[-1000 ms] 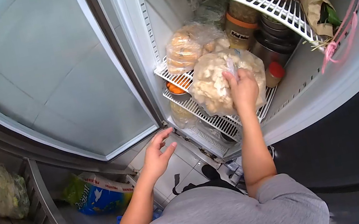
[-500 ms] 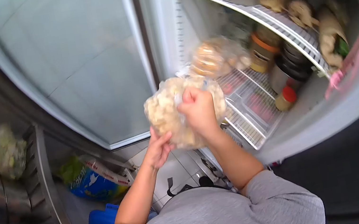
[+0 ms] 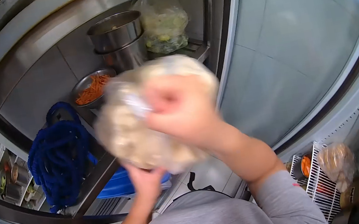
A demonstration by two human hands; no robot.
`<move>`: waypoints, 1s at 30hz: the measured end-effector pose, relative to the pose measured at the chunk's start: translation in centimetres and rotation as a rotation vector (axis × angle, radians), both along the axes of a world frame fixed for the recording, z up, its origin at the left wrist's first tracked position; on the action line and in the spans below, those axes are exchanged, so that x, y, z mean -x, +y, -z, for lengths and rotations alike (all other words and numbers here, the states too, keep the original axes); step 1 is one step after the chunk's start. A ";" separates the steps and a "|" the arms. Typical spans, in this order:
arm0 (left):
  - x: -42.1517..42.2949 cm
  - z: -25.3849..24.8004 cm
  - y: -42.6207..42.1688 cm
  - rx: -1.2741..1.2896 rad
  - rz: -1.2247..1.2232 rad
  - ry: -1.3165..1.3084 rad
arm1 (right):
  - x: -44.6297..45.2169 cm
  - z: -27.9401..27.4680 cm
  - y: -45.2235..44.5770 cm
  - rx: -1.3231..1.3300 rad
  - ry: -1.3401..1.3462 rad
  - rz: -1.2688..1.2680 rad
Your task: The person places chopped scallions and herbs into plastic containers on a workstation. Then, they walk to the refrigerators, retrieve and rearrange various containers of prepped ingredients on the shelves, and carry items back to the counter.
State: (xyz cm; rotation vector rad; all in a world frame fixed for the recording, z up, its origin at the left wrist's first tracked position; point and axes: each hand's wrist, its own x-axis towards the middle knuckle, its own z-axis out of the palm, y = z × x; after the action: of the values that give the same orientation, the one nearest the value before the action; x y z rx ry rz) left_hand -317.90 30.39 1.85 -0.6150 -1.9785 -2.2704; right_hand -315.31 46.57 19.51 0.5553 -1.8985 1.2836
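Note:
In the head view, a bulging clear plastic bag (image 3: pixel 131 137) of pale, cream-coloured pieces is in both my hands, blurred by motion. My right hand (image 3: pixel 181 107) is closed on the gathered top of the bag. Underneath, my left hand (image 3: pixel 145 178) supports the bag's lower side, its fingers partly hidden by it. Just behind the bag, on the metal shelf, a steel bowl (image 3: pixel 77 88) holds orange strips that look like shredded carrot.
Stacked steel pots (image 3: pixel 117 34) and a bag of pale green vegetables (image 3: pixel 166 25) stand on the shelf. A blue fuzzy bundle (image 3: pixel 60 157) lies at its left end. A fridge rack (image 3: pixel 317 174) is at lower right, beside a glass door (image 3: pixel 292 44). Something blue (image 3: pixel 118 184) sits underneath.
My view has turned left, from the fridge to the metal shelf. Both hands have carried the bag along, and it now hangs in front of the shelf.

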 end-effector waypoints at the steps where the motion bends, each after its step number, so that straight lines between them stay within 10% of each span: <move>1: 1.8 -0.8 -2.8 0.237 -0.151 -0.122 | 4.2 0.2 -1.4 0.022 0.001 -0.168; 6: 3.3 -5.8 -6.9 0.339 -0.621 0.311 | 18.4 5.3 -6.2 -0.045 -0.053 -0.108; 10: 2.6 -1.5 -1.4 0.046 -0.268 0.845 | 12.9 6.1 -4.2 -0.251 0.340 0.164; 14: 1.4 -0.8 6.1 -0.104 0.129 0.608 | 0.0 10.2 6.4 -0.128 0.391 0.453; 20: 0.8 0.1 16.9 -0.145 0.617 0.436 | -30.9 16.3 22.9 0.414 0.533 1.952; 22: -0.7 0.9 20.7 -0.085 0.765 0.460 | -44.1 20.9 25.2 0.464 0.018 2.618; 24: -3.7 1.0 23.5 -0.068 0.948 0.293 | -50.5 22.2 25.7 0.840 -0.379 2.741; 26: -6.9 1.1 26.1 -0.074 1.073 0.315 | -54.1 24.9 27.6 0.674 -0.963 2.705; 30: -11.7 1.4 29.7 -0.041 1.334 0.257 | -56.7 27.6 28.2 0.367 -0.877 2.769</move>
State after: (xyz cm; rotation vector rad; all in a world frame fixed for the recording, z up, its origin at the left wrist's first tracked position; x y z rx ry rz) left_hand -306.18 60.13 0.50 -2.6297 -1.4764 -2.3997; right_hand -258.62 74.79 -8.07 -2.2976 -0.8811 -0.3881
